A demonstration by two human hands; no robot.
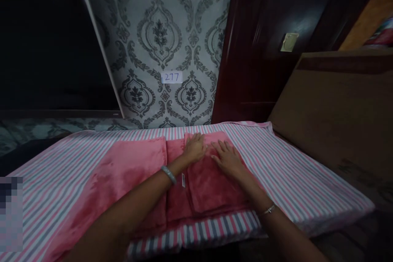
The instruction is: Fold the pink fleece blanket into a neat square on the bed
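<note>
A plush pink-red blanket [132,180] lies partly folded across a striped cloth. Its right side is doubled over into a squarish panel, and its left side spreads down toward the near edge. My left hand [195,148] rests flat on the upper left part of the right panel, fingers stretched out. Beside it, my right hand [229,159] lies on the same panel near its right edge, fingers spread. Between the two panels a lower strip of blanket shows, with a small white label [183,180] on it. Neither hand grips the fabric.
The striped cloth [294,172] covers the table. Behind it stands a patterned wall with a paper [172,77] marked 277. A large dark screen [55,41] hangs at the left. To the right are a dark red door [251,41] and a big cardboard box [344,110].
</note>
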